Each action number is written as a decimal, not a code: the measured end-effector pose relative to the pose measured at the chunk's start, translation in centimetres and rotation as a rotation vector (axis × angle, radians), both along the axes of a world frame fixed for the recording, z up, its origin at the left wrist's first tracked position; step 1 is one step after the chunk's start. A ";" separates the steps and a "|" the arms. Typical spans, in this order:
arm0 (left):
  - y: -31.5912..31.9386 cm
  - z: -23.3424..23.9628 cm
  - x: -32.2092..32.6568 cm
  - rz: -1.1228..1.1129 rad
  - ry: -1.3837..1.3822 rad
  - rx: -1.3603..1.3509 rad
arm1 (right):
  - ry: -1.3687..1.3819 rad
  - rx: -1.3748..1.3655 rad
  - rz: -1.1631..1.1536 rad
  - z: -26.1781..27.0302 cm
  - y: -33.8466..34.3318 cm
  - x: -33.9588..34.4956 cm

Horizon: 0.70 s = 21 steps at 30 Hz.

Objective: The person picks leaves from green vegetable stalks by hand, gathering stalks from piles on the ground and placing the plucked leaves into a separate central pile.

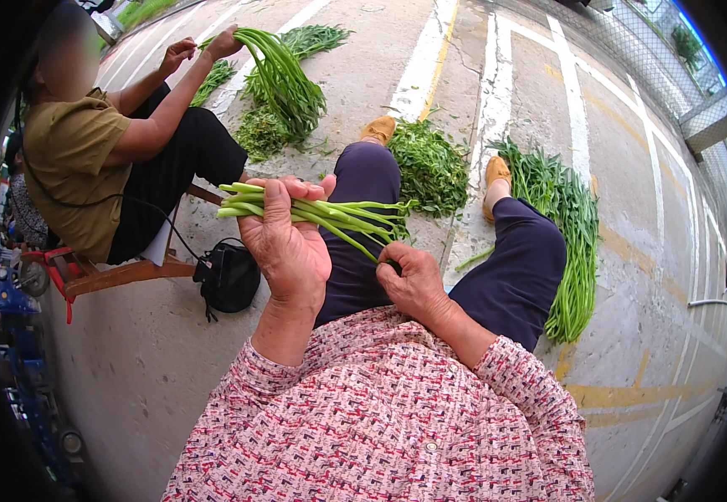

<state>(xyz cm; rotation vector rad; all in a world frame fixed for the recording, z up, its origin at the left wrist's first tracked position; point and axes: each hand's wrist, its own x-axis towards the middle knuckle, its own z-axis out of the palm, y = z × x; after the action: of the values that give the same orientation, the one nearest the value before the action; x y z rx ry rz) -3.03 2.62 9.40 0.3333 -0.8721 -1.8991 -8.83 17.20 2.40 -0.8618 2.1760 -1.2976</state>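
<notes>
My left hand (288,232) is closed around a bunch of green leafy-vegetable stems (338,216), held sideways above my lap with the cut-looking ends to the left. At the bunch's right end, my right hand (416,276) pinches the tip of one stem between thumb and curled fingers. Beyond my hands, a heap of picked leaves (429,166) lies on the ground between my feet. Long leafy stalks (570,270) are laid in a pile outside my right leg. A single stem piece (474,258) is near my right knee.
At the left, a co-worker (81,157) sits on a wooden chair (125,279) holding a long bunch of greens (288,81). More leaf heaps (263,132) lie by that person. A black bag (228,276) stands beside the chair. A mesh fence (658,56) runs along the upper right.
</notes>
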 end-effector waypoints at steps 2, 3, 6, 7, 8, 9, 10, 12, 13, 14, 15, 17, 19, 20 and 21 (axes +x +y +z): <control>0.1 0.0 0.1 -0.017 -0.010 -0.024 | -0.057 -0.059 0.008 -1.0 0.2 -0.4; 0.1 -0.1 0.1 -0.020 -0.009 -0.025 | -0.086 -0.090 0.013 -1.7 0.2 -0.5; 0.1 -0.3 0.1 -0.020 0.001 -0.014 | -0.440 -0.242 -0.003 -3.2 0.4 -0.8; 0.0 -0.1 0.1 -0.012 0.012 -0.001 | -0.604 -0.204 -0.041 -3.4 0.8 -1.1; -0.1 0.1 0.1 -0.004 0.023 0.012 | -0.767 -0.164 -0.080 -3.5 1.5 -1.5; -0.2 0.3 0.1 0.004 0.025 0.014 | -0.930 -0.122 -0.115 -3.1 1.7 -1.8; -0.3 0.5 0.2 0.011 0.027 0.016 | -1.121 -0.130 -0.242 -2.5 2.0 -1.9; -0.5 0.4 0.2 0.013 0.029 0.023 | -1.121 -0.230 -0.278 -2.0 2.3 -2.3; -0.5 0.3 0.2 0.010 0.024 0.027 | -1.120 -0.281 -0.295 -1.9 2.4 -2.5; -0.5 0.3 0.3 0.007 0.018 0.031 | -1.088 -0.346 -0.271 -1.9 2.5 -2.6; -0.5 0.2 0.3 0.002 0.012 0.038 | -1.030 -0.339 -0.241 -1.4 2.4 -2.6; -0.4 0.1 0.3 -0.001 0.007 0.038 | -0.913 -0.325 -0.182 -0.1 2.1 -2.6; -0.2 0.3 0.2 -0.008 0.006 0.034 | -0.839 -0.347 -0.112 0.2 1.7 -2.5; -0.1 0.3 0.2 -0.012 0.008 0.032 | -0.811 -0.342 -0.092 -0.2 1.5 -2.4; -0.1 0.4 0.2 -0.015 0.010 0.029 | -0.782 -0.339 -0.072 -0.5 1.2 -2.4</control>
<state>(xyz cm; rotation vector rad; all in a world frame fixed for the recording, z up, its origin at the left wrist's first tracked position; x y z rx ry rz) -2.80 2.52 9.77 0.3357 -0.8434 -1.9277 -11.24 18.42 1.92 -0.2889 1.4040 -1.7026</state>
